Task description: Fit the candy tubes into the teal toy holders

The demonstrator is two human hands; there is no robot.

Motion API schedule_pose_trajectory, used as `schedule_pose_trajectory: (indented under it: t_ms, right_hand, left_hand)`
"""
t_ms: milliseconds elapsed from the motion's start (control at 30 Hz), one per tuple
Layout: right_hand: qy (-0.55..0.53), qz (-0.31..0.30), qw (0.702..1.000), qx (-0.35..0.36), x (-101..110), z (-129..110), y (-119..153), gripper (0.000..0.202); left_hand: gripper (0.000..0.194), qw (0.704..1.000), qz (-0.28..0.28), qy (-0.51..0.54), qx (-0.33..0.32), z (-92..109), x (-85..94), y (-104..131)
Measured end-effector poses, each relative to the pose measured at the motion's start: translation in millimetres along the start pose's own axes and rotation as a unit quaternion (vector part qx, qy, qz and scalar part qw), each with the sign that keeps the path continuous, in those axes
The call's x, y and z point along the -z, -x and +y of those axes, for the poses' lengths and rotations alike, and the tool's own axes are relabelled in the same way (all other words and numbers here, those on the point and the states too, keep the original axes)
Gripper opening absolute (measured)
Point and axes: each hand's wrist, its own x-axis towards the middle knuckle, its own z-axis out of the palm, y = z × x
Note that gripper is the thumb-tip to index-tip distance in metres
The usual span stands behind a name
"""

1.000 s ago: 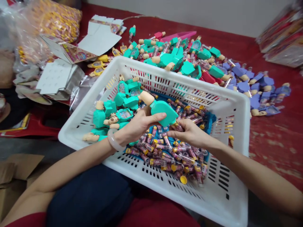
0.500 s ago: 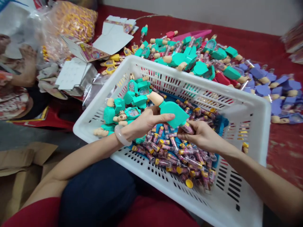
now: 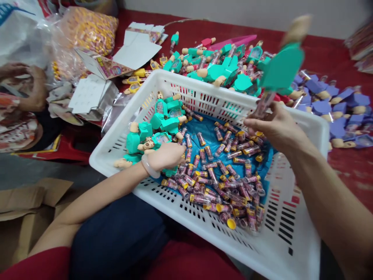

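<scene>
My right hand [image 3: 274, 124] pinches the clear tube at the lower end of a teal plastic toy [image 3: 282, 70] with a beige top. The toy is upright, blurred by motion, above the basket's far rim. My left hand [image 3: 169, 155], a pale bangle at its wrist, is closed low in the white basket [image 3: 309, 233]. Its fingertips are hidden, so what it grips, if anything, cannot be seen. Beside it are several teal toys [image 3: 170, 123] at the basket's left end. Many small clear tubes [image 3: 204, 179] with yellow caps lie over a blue plastic sheet [image 3: 198, 128].
Beyond the basket, more teal toys [image 3: 218, 72] and purple toys [image 3: 338, 101] are heaped on the red table [image 3: 358, 167]. White cartons [image 3: 87, 93] and a bag of yellow pieces [image 3: 93, 29] stand at left. Another person's arm [image 3: 37, 85] is at the far left.
My left hand has let go of the teal toy and moved down and left into the basket. My right hand has carried the toy up and right, toward the far rim.
</scene>
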Motion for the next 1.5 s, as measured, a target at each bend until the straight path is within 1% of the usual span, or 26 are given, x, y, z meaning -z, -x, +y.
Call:
schedule_pose_trajectory:
  t_ms: [67, 100, 133, 167, 233, 267, 300, 333, 400, 467, 533, 567, 600, 667, 700, 733, 767, 833, 900, 1033, 1100, 1200, 1300, 1367, 1433, 1500]
  right_hand:
    - [-0.03, -0.046, 0.998, -0.028, -14, 5, 0, 0.067]
    - [0.01, -0.085, 0.996, -0.038, -27, 9, 3, 0.067]
    - [0.089, -0.137, 0.986, -0.038, -42, 13, 8, 0.061]
    - [0.197, -0.195, 0.961, -0.021, -57, 18, 14, 0.051]
    - [0.395, -0.289, 0.872, -0.003, -84, 28, 28, 0.041]
    - [0.453, -0.314, 0.835, -0.003, -94, 33, 35, 0.037]
    - [0.485, -0.327, 0.811, -0.008, -101, 36, 40, 0.034]
    - [0.496, -0.331, 0.803, -0.014, -106, 38, 44, 0.03]
    - [0.488, -0.323, 0.81, -0.022, -107, 39, 46, 0.03]
    - [0.486, -0.307, 0.817, -0.035, -100, 34, 40, 0.034]
    - [0.49, -0.284, 0.823, -0.052, -86, 26, 32, 0.038]
    - [0.476, -0.267, 0.836, -0.057, -77, 20, 28, 0.041]
    - [0.442, -0.249, 0.86, -0.053, -67, 15, 25, 0.045]
    - [0.313, -0.226, 0.922, -0.022, -48, 5, 22, 0.053]
    - [0.234, -0.224, 0.946, -0.003, -40, 1, 22, 0.055]
    - [0.165, -0.227, 0.96, 0.01, -33, -1, 23, 0.054]
    - [0.118, -0.233, 0.965, 0.016, -28, -3, 24, 0.051]
    - [0.08, -0.23, 0.97, 0.014, -24, -3, 27, 0.04]
    - [0.095, -0.202, 0.975, 0.014, -24, -2, 28, 0.031]
    - [0.204, -0.143, 0.968, -0.001, -28, -3, 31, 0.027]
    - [0.248, -0.141, 0.958, -0.009, -30, -7, 34, 0.027]
    - [0.308, -0.152, 0.939, 0.019, -36, -15, 40, 0.029]
    - [0.397, -0.169, 0.899, 0.082, -43, -22, 45, 0.023]
    - [0.445, -0.18, 0.87, 0.109, -47, -25, 46, 0.014]
    - [0.471, -0.186, 0.856, 0.1, -50, -27, 47, 0.012]
    - [0.48, -0.192, 0.853, 0.073, -53, -28, 49, 0.013]
  left_hand:
    - [0.022, 0.998, -0.011, -0.062, 0.002, -1, -4.1, -1]
    - [0.024, 0.997, -0.017, -0.08, 0.005, -3, -6.3, -1]
    - [0.025, 0.995, -0.024, -0.093, 0.009, -4, -8.9, -2]
    - [0.025, 0.994, -0.031, -0.1, 0.012, -6, -12.0, -3]
    - [0.024, 0.994, -0.035, -0.106, 0.006, -9, -19.4, -5]
    - [0.024, 0.994, -0.034, -0.109, 0.001, -11, -23.2, -5]
    - [0.024, 0.993, -0.03, -0.111, -0.007, -12, -26.6, -6]
    - [0.024, 0.993, -0.026, -0.115, -0.015, -12, -28.9, -6]
    - [0.024, 0.992, -0.014, -0.122, -0.037, -12, -29.4, -6]
    - [0.034, 0.992, 0.002, -0.106, -0.064, -10, -23.5, -6]
    - [0.04, 0.996, 0.014, -0.033, -0.084, -8, -13.7, -6]
    - [0.041, 0.996, 0.019, 0.027, -0.085, -7, -8.7, -7]
    - [0.04, 0.992, 0.024, 0.096, -0.077, -8, -4.4, -7]
    - [0.04, 0.97, 0.053, 0.234, -0.04, -9, 0.8, -8]
    - [0.043, 0.954, 0.078, 0.291, -0.014, -9, 1.7, -8]
    - [0.046, 0.936, 0.105, 0.337, 0.008, -10, 1.8, -8]
    - [0.051, 0.919, 0.124, 0.374, 0.025, -10, 1.7, -7]
    - [0.06, 0.896, 0.136, 0.421, 0.034, -9, 1.6, -4]
    - [0.07, 0.888, 0.127, 0.441, 0.004, -6, 3.2, -2]
    - [0.069, 0.886, 0.106, 0.437, -0.112, 0, 7.5, 0]
    - [0.067, 0.882, 0.087, 0.443, -0.137, 2, 7.3, 0]
    - [0.07, 0.873, 0.071, 0.465, -0.126, 6, 4.8, -1]
    - [0.073, 0.851, 0.024, 0.513, -0.112, 10, 3.1, -1]
    - [0.069, 0.831, -0.012, 0.549, -0.089, 12, 3.5, -1]
    - [0.06, 0.82, -0.03, 0.567, -0.069, 13, 5.1, 0]
    - [0.055, 0.819, -0.015, 0.568, -0.074, 16, 7.9, 2]
